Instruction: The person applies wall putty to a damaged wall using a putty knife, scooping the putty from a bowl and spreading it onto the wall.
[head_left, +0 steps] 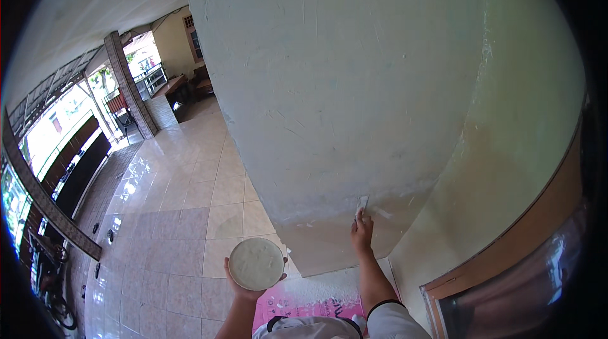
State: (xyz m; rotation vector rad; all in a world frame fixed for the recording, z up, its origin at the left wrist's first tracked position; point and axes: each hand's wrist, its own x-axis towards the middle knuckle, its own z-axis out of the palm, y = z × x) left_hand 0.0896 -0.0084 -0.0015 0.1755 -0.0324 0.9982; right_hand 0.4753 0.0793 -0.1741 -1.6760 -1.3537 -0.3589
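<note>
My left hand (242, 287) grips a round tub (256, 264) from below, its fingers around the sides. Pale, creamy filler with an uneven surface shows in it. My right hand (362, 232) is closed on a small putty knife (363, 202), its blade up against the lower part of the wall (342, 105). Around the blade, whitish smears lie over a browner band of wall. Higher up, the wall is greyish green with scratches and patchy marks. The knife's handle is mostly hidden in my fingers.
A pink printed sheet (288, 306) with white crumbs lies at the wall's foot. On the right, another wall (506, 168) meets this one, with a wood-framed window (506, 276) beyond. Glossy floor tiles (171, 238) stretch left to pillars (130, 86) and a parked bicycle (54, 288).
</note>
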